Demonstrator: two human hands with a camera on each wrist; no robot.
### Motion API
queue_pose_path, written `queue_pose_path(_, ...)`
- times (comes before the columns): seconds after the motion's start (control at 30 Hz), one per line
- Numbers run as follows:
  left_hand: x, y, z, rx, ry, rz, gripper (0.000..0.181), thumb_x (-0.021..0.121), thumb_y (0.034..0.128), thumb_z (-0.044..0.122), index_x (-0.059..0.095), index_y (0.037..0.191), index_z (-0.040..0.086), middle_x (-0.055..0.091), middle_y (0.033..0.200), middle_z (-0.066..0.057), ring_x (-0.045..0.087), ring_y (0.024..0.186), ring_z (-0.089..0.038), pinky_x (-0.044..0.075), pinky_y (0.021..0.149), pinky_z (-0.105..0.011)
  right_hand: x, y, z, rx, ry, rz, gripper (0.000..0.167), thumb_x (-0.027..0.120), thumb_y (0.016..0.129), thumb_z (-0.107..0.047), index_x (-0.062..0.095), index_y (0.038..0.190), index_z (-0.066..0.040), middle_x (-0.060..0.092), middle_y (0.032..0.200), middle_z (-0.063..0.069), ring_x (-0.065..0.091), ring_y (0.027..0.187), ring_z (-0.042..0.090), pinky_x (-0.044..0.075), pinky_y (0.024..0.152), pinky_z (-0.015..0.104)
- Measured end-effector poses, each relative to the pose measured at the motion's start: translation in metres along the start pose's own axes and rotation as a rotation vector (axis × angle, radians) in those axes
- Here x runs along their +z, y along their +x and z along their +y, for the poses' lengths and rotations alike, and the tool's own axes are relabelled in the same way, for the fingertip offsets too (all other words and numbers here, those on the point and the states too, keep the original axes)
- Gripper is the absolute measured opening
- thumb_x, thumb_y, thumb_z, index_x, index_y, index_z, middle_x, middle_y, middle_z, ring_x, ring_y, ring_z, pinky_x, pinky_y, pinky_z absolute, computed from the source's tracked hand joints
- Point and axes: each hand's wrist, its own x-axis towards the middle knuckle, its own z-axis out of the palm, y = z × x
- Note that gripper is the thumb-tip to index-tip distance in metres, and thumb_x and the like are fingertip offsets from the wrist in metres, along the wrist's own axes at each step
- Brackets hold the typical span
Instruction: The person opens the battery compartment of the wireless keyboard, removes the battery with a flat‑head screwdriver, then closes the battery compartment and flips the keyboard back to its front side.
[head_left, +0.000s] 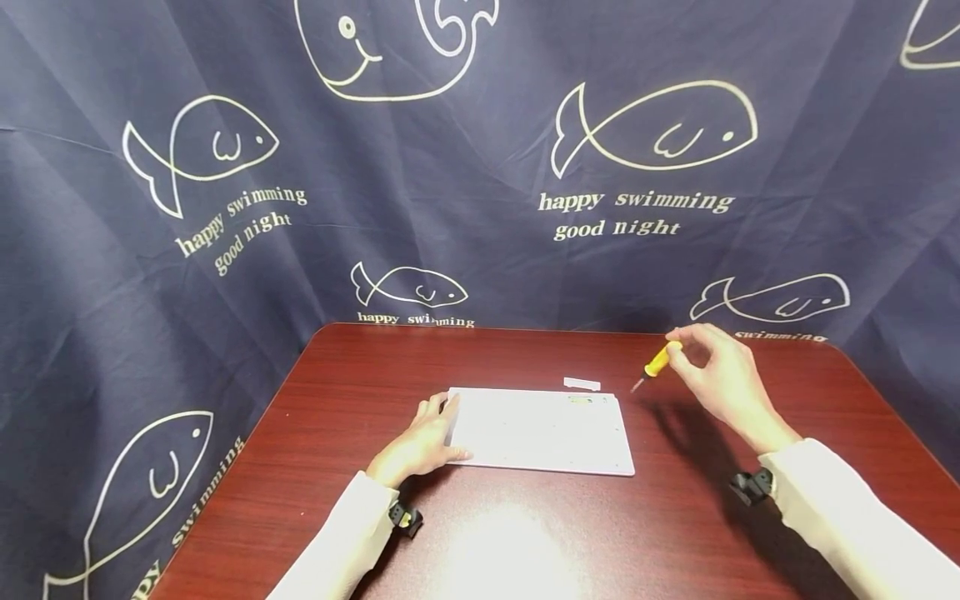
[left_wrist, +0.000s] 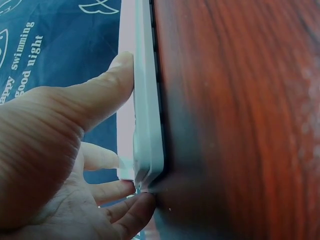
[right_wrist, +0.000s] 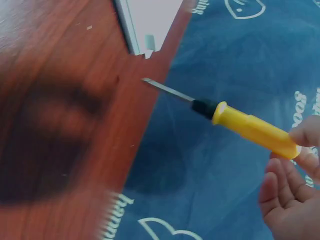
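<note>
A white keyboard (head_left: 532, 437) lies on the table, its plain back facing up. Near its far right corner is an uncovered battery compartment (head_left: 580, 400). My left hand (head_left: 416, 442) grips the keyboard's left end, the thumb along the near edge and the fingers round the far corner. In the left wrist view, dark gaps show beneath the keyboard's edge (left_wrist: 148, 110). My right hand (head_left: 720, 379) pinches the handle end of a yellow screwdriver (head_left: 658, 362). Its metal tip points down and left, above the table beside the keyboard's right end and apart from it.
Just beyond the keyboard's far edge lies a small white cover (head_left: 582, 384). The red-brown wooden table (head_left: 375, 358) has rounded far corners. Behind it hangs a dark blue curtain (head_left: 495, 200) with fish drawings. A wrist camera (head_left: 752, 485) sits on the right wrist.
</note>
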Motion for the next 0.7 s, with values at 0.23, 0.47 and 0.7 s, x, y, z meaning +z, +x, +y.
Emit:
queue_pose_path(0.23,0.0,0.001,0.0,0.005,0.006,0.012,0.094,0.079,0.0758,0.035,0.028,0.146,-0.002,0.03,0.141,-0.026,0.032,0.124,-0.038,0.034,0.099,-0.046,0.001,0.008,-0.017,-0.087,0.068,0.019,0.017,0.071,0.081,-0.005,0.07,0.096,-0.012,0.059,0.079,-0.01,0.051,0.061,0.003,0.038,0.057,0.019)
queue_pose_path(0.47,0.0,0.0,0.0,0.002,0.003,0.01,0.094,0.079,0.076,0.034,0.028,0.146,-0.002,0.029,0.142,-0.026,0.032,0.125,-0.038,0.035,0.099,-0.046,0.013,0.008,-0.028,-0.141,0.09,-0.027,0.021,0.073,0.079,-0.001,0.07,0.096,-0.013,0.059,0.079,-0.011,0.051,0.061,0.005,0.04,0.057,0.019)
queue_pose_path(0.7,0.0,-0.001,0.0,-0.003,0.004,0.001,0.093,0.078,0.0767,0.035,0.028,0.146,-0.001,0.029,0.142,-0.026,0.031,0.125,-0.038,0.034,0.099,-0.045,0.027,0.005,-0.03,-0.15,0.085,-0.074,0.021,0.073,0.08,-0.002,0.069,0.097,-0.015,0.059,0.08,-0.012,0.05,0.064,0.007,0.04,0.059,0.021)
